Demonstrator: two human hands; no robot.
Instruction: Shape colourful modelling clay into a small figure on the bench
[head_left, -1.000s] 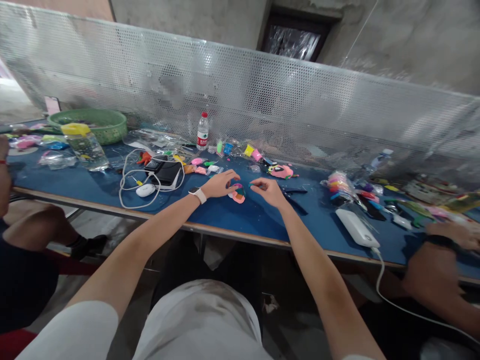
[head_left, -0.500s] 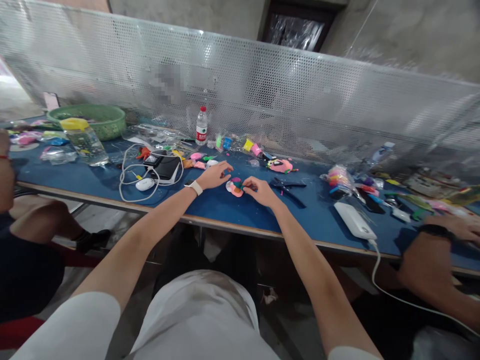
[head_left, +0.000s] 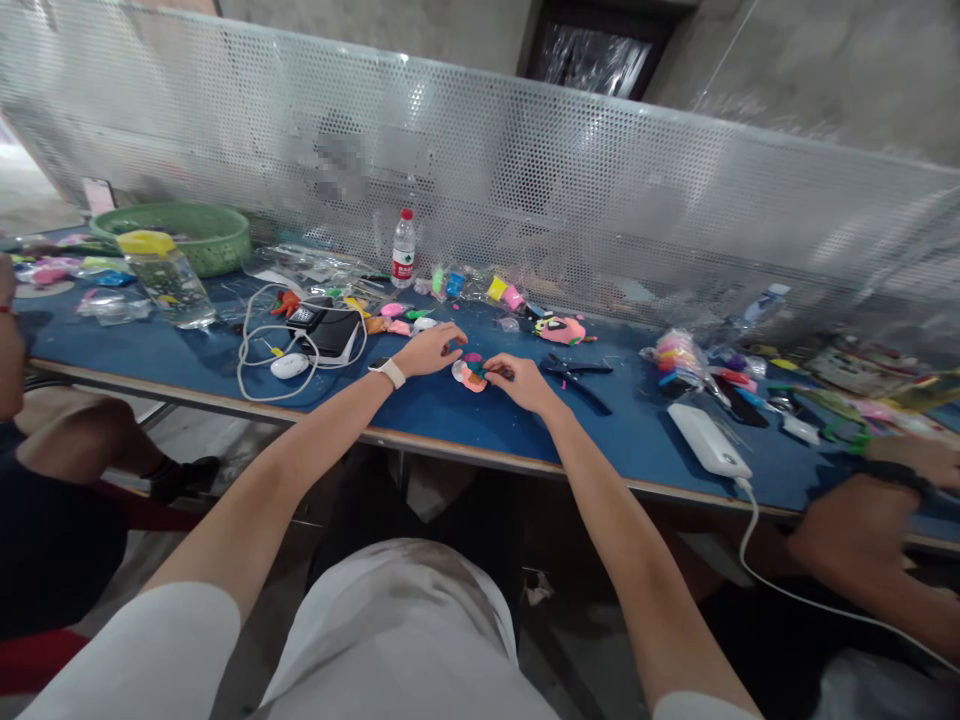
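Observation:
A small round piece of coloured clay (head_left: 470,374), pink, white, orange and teal, lies on the blue table (head_left: 465,425) in front of me. My left hand (head_left: 433,349) is just left of it, fingers apart and curved, holding nothing. At its right edge, my right hand (head_left: 519,380) has thumb and fingertips pinched together by the teal part; whatever is between them is too small to make out. Black-handled pliers (head_left: 576,380) lie right of my right hand. Behind them rests a pink clay figure (head_left: 561,330).
A water bottle (head_left: 403,250) stands at the back by the perforated screen (head_left: 450,160). White cable and a mouse-like device (head_left: 289,366) lie left, with a green basin (head_left: 217,245) farther off. A white power bank (head_left: 709,442) is right. People sit on both sides.
My hands have barely moved. At the right, the neighbouring person's hand and wrist have shifted slightly. The camera view has tilted a little.

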